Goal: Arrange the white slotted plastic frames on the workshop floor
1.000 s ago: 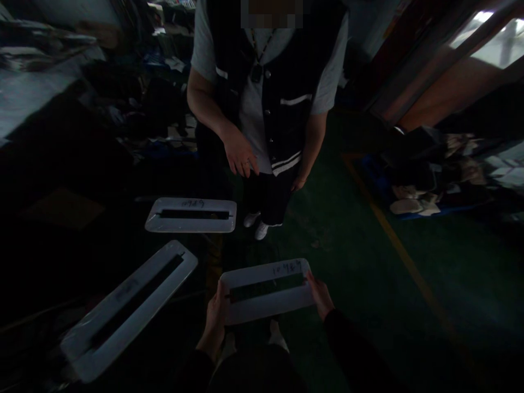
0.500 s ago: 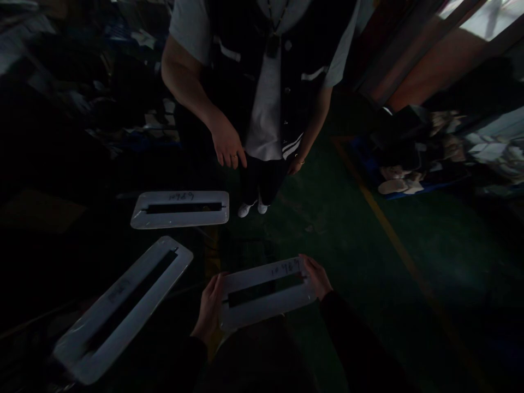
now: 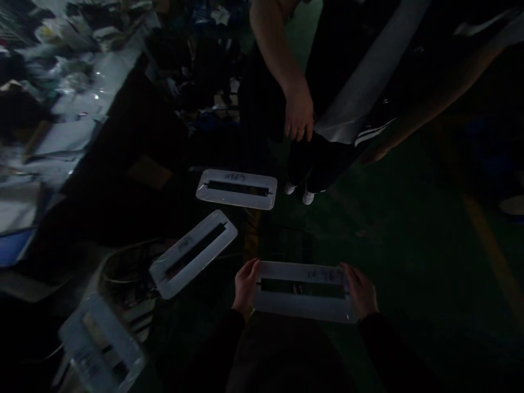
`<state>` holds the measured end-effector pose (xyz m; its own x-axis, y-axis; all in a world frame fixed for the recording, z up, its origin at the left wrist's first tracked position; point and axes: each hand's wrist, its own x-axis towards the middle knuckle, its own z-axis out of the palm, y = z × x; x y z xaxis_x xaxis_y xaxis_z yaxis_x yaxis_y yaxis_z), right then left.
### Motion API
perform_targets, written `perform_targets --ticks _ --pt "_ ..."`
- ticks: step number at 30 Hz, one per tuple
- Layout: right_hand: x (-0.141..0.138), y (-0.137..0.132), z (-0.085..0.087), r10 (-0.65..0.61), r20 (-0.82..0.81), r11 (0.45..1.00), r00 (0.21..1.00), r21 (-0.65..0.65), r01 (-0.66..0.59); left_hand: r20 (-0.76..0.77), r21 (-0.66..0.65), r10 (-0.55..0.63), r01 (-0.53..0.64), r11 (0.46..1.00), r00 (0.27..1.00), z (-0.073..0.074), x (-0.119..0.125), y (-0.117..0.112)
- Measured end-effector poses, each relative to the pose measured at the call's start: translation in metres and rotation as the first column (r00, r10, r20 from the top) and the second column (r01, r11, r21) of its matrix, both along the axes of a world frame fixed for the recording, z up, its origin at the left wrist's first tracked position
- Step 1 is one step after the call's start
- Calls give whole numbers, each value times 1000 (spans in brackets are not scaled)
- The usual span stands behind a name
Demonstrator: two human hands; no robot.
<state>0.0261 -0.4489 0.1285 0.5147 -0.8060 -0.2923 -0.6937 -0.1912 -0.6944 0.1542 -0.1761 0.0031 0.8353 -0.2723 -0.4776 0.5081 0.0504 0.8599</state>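
Note:
I hold a white flat plate with a long dark slot point(image 3: 305, 304) level in front of me, dark handwriting near its far edge. My left hand point(image 3: 245, 287) grips its left end and my right hand point(image 3: 361, 291) grips its right end, fingers wrapped over the edges. Two more slotted plates lie on the dark surface to the left: one farther off point(image 3: 236, 189), one angled and nearer point(image 3: 192, 254). A third similar piece point(image 3: 100, 346) sits at the bottom left.
A person in a dark vest stands opposite me, one hand point(image 3: 298, 113) hanging down beside a long pale panel point(image 3: 360, 93). White shoes point(image 3: 305, 195) rest on the green floor. A cluttered workbench point(image 3: 61, 109) runs along the left. A yellow floor line point(image 3: 491, 251) is at right.
My view has swung left and down, bringing the workbench and a further slotted piece into sight. The plate in my hands has levelled out. The person opposite now has a long pale panel beside them.

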Motion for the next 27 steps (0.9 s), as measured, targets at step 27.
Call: perform_targets --ticks 27 --pt "-27 7 -13 15 -208 968 978 -243 -66 396 286 -437 343 894 808 -15 -6 36"
